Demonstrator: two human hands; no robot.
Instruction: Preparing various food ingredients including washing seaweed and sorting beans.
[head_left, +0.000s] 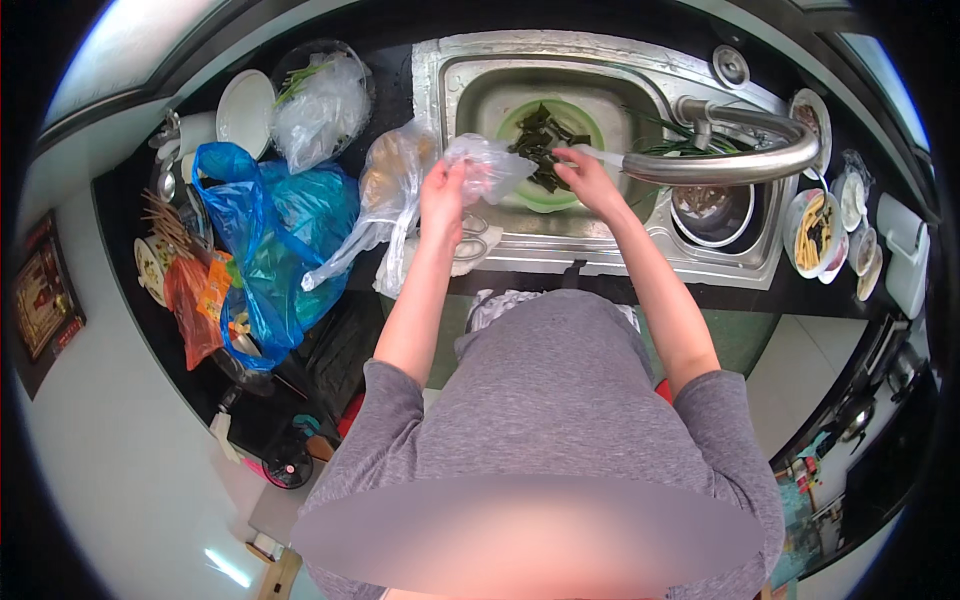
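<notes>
My left hand (442, 199) grips a thin clear plastic bag (491, 169) over the left side of the sink (480, 97). A light green basin (551, 202) stands in the sink and holds dark green strips that look like kelp (541, 142). My right hand (589, 180) hangs over the basin's right side, fingers apart, with nothing visible in it. Just beyond those fingers ends the pale nozzle of the curved steel faucet (735, 172). Whether the right fingertips touch the strips, I cannot tell.
Left of the sink lie a tied clear bag of brownish food (394, 169), scissors (471, 244) on a cloth and a blue plastic bag (300, 217). Long green stalks (675, 146) lie under the faucet. A metal pot (712, 210) and a bowl of yellow strips (812, 232) are at right.
</notes>
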